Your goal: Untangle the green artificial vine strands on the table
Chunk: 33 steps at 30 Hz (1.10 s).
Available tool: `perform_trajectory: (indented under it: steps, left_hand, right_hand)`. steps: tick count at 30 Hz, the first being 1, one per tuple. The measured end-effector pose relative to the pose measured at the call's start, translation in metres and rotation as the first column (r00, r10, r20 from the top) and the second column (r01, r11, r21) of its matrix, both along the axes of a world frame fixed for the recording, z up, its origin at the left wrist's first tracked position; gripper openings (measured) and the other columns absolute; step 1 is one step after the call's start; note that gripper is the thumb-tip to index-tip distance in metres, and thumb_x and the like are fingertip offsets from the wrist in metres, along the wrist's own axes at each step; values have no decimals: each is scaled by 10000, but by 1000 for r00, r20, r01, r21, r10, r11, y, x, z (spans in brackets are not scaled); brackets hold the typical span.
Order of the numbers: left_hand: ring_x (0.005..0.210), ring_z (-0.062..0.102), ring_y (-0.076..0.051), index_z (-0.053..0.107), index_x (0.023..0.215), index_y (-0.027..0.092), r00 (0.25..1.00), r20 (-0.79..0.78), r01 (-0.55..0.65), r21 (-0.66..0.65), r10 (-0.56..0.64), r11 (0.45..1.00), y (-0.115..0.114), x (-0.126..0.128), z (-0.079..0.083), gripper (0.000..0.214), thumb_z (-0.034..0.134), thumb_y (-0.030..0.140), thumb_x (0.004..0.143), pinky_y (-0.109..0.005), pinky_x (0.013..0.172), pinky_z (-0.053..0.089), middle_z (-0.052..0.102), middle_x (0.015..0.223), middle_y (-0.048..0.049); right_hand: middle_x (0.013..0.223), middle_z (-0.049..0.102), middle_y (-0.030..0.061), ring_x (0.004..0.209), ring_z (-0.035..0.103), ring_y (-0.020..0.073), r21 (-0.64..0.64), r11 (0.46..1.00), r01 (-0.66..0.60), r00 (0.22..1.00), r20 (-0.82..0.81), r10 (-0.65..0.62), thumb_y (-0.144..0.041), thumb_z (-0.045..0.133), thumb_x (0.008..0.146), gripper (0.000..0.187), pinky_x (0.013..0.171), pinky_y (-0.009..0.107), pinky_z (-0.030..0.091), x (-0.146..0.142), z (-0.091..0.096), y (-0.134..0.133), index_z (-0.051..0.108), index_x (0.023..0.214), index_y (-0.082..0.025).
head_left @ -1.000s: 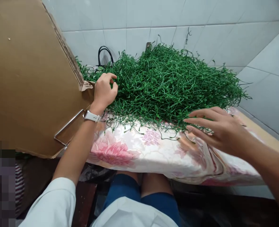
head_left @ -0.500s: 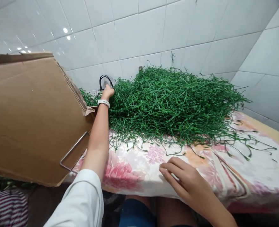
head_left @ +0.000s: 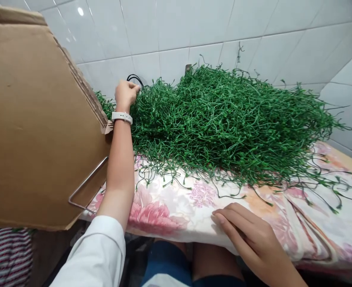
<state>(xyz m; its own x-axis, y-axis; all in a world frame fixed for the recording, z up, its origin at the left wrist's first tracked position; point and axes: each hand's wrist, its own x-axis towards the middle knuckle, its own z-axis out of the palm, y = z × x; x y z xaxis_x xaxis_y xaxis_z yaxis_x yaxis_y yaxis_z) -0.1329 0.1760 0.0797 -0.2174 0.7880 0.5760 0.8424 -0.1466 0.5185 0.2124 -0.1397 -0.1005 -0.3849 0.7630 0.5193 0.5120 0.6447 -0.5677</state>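
My left hand, with a pale watch strap on its wrist, reaches to the far left end of a big heap of thin green plastic stems. Its thumb and fingertips are pinched together beside a loop of black cord; what lies between them, if anything, is too small to make out. Near the table's front edge my right hand rests on the flowered tablecloth, holding nothing, its fingers loosely stretched to the left.
A large brown cardboard sheet or box side stands at the left, with a bent metal wire frame by its lower edge. White wall tiles rise behind the heap. Striped cloth shows at the lower left.
My left hand has drawn back slightly to the left, and more of its back shows beside the cord loop. The view has shifted; my right hand stays on the tablecloth.
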Motion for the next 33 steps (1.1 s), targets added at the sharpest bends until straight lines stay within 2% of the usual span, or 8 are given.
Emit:
perform_trajectory:
  steps: [3,6,9,13,17,21,25,33]
  left_hand:
    - [911,652,-190,752,958,125,999,-10,-49,32,49,998,-14,-1,18,223,618,304,963,-344,887,471,746,905,-60]
    - [1046,647,-232,747,1029,153,997,-37,-68,98,72,993,-14,-3,22,218,632,322,955,-375,987,446,764,1045,-79]
    - [1206,627,-296,705,1179,207,994,-15,-107,59,108,993,-5,-5,6,263,611,294,950,-412,1063,418,727,1243,-117]
    - [1366,543,-378,588,1375,169,979,-4,-198,-219,202,956,3,-2,-25,433,507,308,973,-534,1134,334,645,1398,-234]
    - [1476,430,-414,525,1452,156,973,11,-221,-267,232,938,4,-1,-39,520,456,335,968,-632,1174,215,602,1463,-258]
    - [1455,420,-455,646,1339,245,981,2,-183,-303,193,935,7,-2,-41,518,614,315,827,-673,1174,172,631,1463,-179]
    - [1397,432,-455,743,1128,284,982,5,-180,-301,191,936,10,-1,-42,374,665,309,762,-678,1142,194,678,1393,-120]
    - [1379,437,-447,695,1005,210,971,14,-227,-263,239,938,10,4,-38,249,699,278,765,-636,1114,265,559,1444,-219]
  right_hand:
    - [794,633,17,715,612,134,15,1000,18,1000,20,-19,-193,540,1035,142,646,266,498,-2,0,0,653,951,-219]
    - [775,628,20,697,611,138,22,999,27,999,40,-28,-199,528,1039,175,639,269,493,-4,2,1,653,918,-215]
    - [756,623,18,685,615,132,32,999,31,999,37,-32,-198,520,1043,205,631,257,495,-5,4,1,648,883,-211]
    - [756,619,14,685,612,122,49,998,33,999,38,-35,-202,523,1045,211,637,246,490,-5,4,1,649,876,-206]
    - [740,606,10,671,598,121,55,998,45,998,49,-47,-201,523,1046,226,637,251,481,-5,3,0,638,852,-204]
    - [729,600,11,661,594,126,51,997,55,997,52,-57,-208,520,1047,239,627,258,475,-6,3,-1,635,837,-205]
    - [739,609,21,668,604,137,55,996,64,996,57,-67,-217,522,1044,237,628,266,480,-6,3,-1,637,837,-206]
    - [730,604,7,657,594,122,101,993,63,996,54,-69,-208,530,1043,226,626,257,471,-8,5,1,639,845,-205]
